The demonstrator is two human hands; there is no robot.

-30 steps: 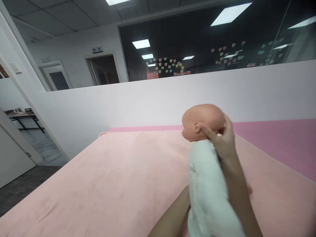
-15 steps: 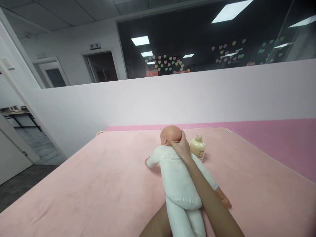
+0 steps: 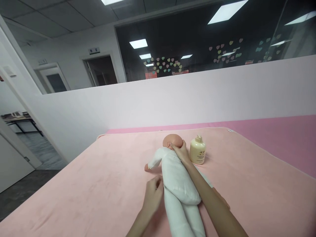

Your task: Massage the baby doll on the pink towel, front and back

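A baby doll point(image 3: 179, 177) in a white fabric suit lies chest down on a pink blanket point(image 3: 106, 174), its bald head point(image 3: 172, 141) toward the wall. My right hand point(image 3: 181, 152) grips the back of the doll's head and neck, thumb near the ear, with my forearm along its right side. Beside the doll's left hip and waist is my left hand point(image 3: 153, 194), its fingers curled in and a little blurred; I see nothing in them. The doll's left arm point(image 3: 155, 159) stretches out to the side. Its other arm lies partly behind my right forearm.
A cream pump bottle point(image 3: 197, 150) stands upright just right of the doll's head. Behind the blanket, a pink surface point(image 3: 278, 135) meets a low white wall point(image 3: 197, 95) below dark glass. On the far left is a white door point(image 3: 14, 158).
My left hand has come out from under the doll to its left side. The doll now lies lower and flatter, its head down nearer the blanket, with my right hand still on it.
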